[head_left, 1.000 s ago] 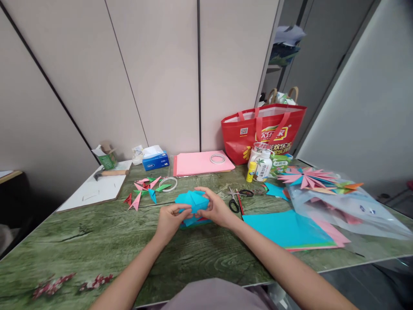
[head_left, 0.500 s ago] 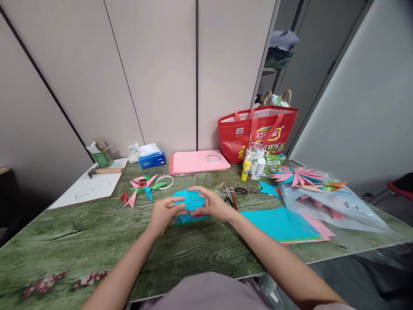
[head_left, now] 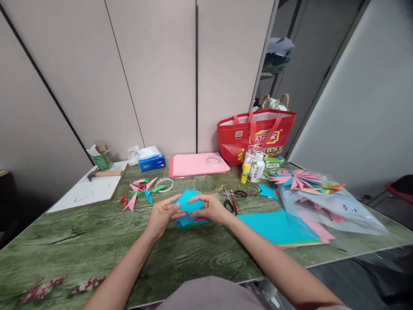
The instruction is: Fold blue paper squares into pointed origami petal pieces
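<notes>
A piece of folded blue paper [head_left: 187, 201] is held up between both hands, just above the table. My left hand [head_left: 163, 214] pinches its left side between thumb and fingers. On the opposite side my right hand [head_left: 211, 208] grips the paper, fingers curled over the edge. Beneath it lies a small stack of blue, red and green paper [head_left: 190, 222], partly hidden by the hands. Folded pink, red, green and blue paper points [head_left: 142, 189] lie to the left, beside a tape roll [head_left: 164, 185].
Scissors [head_left: 229, 201], a red pencil [head_left: 234, 206], a glue stick [head_left: 245, 173] and coloured sheets [head_left: 280, 228] lie to the right. A paper flower [head_left: 295, 178] rests on a plastic bag [head_left: 345, 211]. A hammer [head_left: 106, 173], tissue box [head_left: 151, 162] and red bag [head_left: 235, 146] stand farther back.
The blue paper has been turned or refolded: the crease and flap visible before are gone, and a smooth, pointed face shows. Both hands stay in about the same place.
</notes>
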The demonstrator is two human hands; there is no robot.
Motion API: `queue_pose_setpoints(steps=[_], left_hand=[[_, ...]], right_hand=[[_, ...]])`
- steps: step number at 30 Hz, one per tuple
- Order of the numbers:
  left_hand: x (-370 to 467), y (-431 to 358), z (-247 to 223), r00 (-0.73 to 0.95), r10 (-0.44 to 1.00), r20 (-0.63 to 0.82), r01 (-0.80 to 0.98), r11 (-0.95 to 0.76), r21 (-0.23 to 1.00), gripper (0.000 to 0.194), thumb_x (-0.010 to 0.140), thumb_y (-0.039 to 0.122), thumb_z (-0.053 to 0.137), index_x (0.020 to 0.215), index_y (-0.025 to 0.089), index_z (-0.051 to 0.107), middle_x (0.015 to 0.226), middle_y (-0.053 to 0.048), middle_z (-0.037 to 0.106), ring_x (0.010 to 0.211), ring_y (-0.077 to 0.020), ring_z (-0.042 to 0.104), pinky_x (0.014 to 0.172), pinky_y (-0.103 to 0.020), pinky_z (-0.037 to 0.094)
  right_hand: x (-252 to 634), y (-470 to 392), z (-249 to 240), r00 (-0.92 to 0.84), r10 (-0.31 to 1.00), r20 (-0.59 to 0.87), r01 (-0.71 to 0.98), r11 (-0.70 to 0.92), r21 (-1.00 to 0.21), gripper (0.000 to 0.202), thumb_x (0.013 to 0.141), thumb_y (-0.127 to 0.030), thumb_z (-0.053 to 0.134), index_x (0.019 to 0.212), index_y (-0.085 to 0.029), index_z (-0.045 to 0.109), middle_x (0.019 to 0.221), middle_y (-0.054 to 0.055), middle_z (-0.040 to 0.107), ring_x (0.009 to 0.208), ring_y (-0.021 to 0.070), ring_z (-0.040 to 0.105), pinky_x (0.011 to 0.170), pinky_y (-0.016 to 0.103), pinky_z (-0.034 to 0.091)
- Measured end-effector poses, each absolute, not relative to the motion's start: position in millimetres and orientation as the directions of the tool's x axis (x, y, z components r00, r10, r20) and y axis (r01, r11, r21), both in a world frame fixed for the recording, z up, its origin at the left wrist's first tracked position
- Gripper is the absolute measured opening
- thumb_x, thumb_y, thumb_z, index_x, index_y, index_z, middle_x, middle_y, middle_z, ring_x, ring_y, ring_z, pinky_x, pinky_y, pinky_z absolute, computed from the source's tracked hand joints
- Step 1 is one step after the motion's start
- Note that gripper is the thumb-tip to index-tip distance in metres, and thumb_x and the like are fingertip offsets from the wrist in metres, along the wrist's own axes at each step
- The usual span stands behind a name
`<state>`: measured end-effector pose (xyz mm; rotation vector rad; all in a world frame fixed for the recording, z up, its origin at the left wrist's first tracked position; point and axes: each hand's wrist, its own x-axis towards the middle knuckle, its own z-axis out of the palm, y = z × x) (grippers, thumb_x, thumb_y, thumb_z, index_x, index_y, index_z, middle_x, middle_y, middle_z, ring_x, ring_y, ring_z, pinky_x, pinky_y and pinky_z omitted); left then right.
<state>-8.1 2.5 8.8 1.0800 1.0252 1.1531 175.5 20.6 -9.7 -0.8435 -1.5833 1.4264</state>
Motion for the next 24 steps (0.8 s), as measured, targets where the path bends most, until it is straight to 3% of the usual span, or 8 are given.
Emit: queue_pose_setpoints(steps=[5, 11, 16, 19, 21, 24], left_hand=[[-9, 1, 13, 0.155, 0.987, -0.029, -0.202, 0.061, 0.977, 0.071, 0.054, 0.027, 0.074, 0.119, 0.011, 0.049, 0.062, -0.001, 0.069, 0.064, -0.0183, 0.065, 0.074, -0.035, 0.052], [-6, 2, 13, 0.062, 0.997, -0.039, -0.215, 0.051, 0.975, 0.083, 0.054, 0.03, 0.073, 0.126, 0.006, 0.039, 0.054, 0.002, 0.065, 0.058, -0.0156, 0.063, 0.07, -0.032, 0.052], [4, -1, 10, 0.112, 0.994, 0.003, -0.272, 0.028, 0.962, 0.077, 0.061, 0.032, 0.07, 0.128, 0.016, 0.035, 0.065, 0.002, 0.067, 0.069, -0.0142, 0.063, 0.079, -0.033, 0.048], [8, -3, 4, 0.141, 0.99, -0.006, -0.216, 0.037, 0.976, 0.043, 0.061, 0.032, 0.069, 0.099, 0.014, 0.059, 0.071, -0.002, 0.067, 0.07, -0.015, 0.062, 0.075, -0.03, 0.048], [9, -3, 2, 0.121, 0.993, -0.008, -0.15, 0.026, 0.988, 0.023, 0.061, 0.033, 0.068, 0.069, 0.012, 0.061, 0.062, 0.0, 0.063, 0.062, -0.0131, 0.06, 0.069, -0.027, 0.049], [9, -3, 3, 0.032, 0.999, 0.021, -0.097, -0.018, 0.995, 0.028, 0.06, 0.037, 0.067, 0.051, 0.014, 0.053, 0.047, 0.005, 0.054, 0.05, -0.0101, 0.054, 0.057, -0.023, 0.049]], right_hand=[[177, 22, -12, -0.427, 0.899, 0.101, -0.105, 0.062, -0.993, 0.046, 0.046, -0.03, 0.075, 0.087, -0.016, 0.06, 0.065, -0.002, 0.064, 0.064, 0.0186, 0.065, 0.061, 0.032, 0.051], [172, 21, -10, -0.417, 0.905, 0.085, -0.142, 0.027, -0.99, 0.048, 0.045, -0.032, 0.076, 0.087, -0.016, 0.059, 0.063, -0.001, 0.064, 0.063, 0.0183, 0.065, 0.062, 0.032, 0.052], [165, 21, -17, -0.272, 0.951, 0.145, -0.163, 0.104, -0.981, 0.044, 0.045, -0.03, 0.076, 0.083, -0.015, 0.06, 0.07, 0.0, 0.063, 0.064, 0.0165, 0.062, 0.06, 0.029, 0.051], [162, 18, -20, -0.212, 0.958, 0.191, -0.061, 0.183, -0.981, 0.04, 0.05, -0.032, 0.074, 0.085, -0.017, 0.061, 0.076, 0.001, 0.06, 0.061, 0.0127, 0.057, 0.052, 0.024, 0.049], [161, 14, -18, -0.244, 0.949, 0.201, 0.003, 0.208, -0.978, 0.037, 0.053, -0.032, 0.072, 0.086, -0.018, 0.061, 0.075, 0.0, 0.058, 0.057, 0.0106, 0.054, 0.048, 0.022, 0.047], [162, 11, -12, -0.279, 0.918, 0.282, 0.078, 0.315, -0.946, 0.024, 0.059, -0.029, 0.068, 0.079, -0.017, 0.062, 0.071, 0.0, 0.056, 0.063, 0.0113, 0.052, 0.054, 0.022, 0.047]])
